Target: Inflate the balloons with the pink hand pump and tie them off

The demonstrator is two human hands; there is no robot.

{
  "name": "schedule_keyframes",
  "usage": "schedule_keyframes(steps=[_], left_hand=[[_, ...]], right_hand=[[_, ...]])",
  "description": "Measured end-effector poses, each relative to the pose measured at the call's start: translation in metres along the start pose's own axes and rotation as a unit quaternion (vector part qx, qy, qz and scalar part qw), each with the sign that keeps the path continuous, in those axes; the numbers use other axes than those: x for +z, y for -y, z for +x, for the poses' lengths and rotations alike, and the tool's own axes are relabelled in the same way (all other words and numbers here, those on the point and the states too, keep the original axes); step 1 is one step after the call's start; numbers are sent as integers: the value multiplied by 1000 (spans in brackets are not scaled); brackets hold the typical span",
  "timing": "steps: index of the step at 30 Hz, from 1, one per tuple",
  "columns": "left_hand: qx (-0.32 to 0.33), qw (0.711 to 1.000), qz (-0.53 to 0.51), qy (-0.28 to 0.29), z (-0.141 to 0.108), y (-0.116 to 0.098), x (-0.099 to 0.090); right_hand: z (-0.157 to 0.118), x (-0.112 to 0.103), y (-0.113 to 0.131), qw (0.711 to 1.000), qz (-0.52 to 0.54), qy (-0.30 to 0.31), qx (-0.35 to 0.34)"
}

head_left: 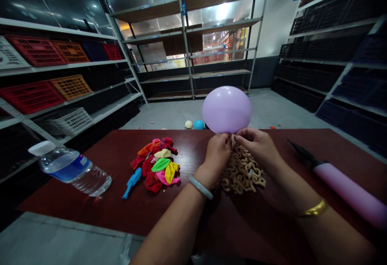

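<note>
Capped water bottle (77, 170), nine o'clock from tan rubber-band pile (243, 176). Heap of uninflated balloons (160, 164), also nine o'clock, nearer pile. Left hand (217, 150) closed on base of inflated lilac balloon (226, 109), which sits at twelve o'clock. Right hand (258, 144) curled beside that base; cannot tell whether its grip is closed. Pink hand pump (347, 191), three o'clock.
</note>
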State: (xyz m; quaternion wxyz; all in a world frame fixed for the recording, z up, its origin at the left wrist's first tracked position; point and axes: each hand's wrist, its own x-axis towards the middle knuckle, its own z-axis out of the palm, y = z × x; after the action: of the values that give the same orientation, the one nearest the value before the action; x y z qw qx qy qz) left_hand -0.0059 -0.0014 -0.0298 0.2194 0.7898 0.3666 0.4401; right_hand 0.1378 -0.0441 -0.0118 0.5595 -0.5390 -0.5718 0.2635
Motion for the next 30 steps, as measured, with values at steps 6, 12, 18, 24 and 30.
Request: schedule_keyframes(steps=[6,12,18,24,30], left_hand=[[-56,985,-162,-22,1,-3,6],[-69,977,-200,-39,1,-5,2],[-61,970,-233,-18,-2,-5,3],[-117,951,-286,-31,1,4,10],[-176,915,-356,-67,3,7,13]], right_hand=[[3,-2,-9,995,-52,-56,-58],[-4,2,3,971,-107,-94,-192],[-12,-2,6,908,-266,-79,-313],[-7,0,0,906,-269,-58,-323],[-5,10,-6,937,-179,-38,-297]])
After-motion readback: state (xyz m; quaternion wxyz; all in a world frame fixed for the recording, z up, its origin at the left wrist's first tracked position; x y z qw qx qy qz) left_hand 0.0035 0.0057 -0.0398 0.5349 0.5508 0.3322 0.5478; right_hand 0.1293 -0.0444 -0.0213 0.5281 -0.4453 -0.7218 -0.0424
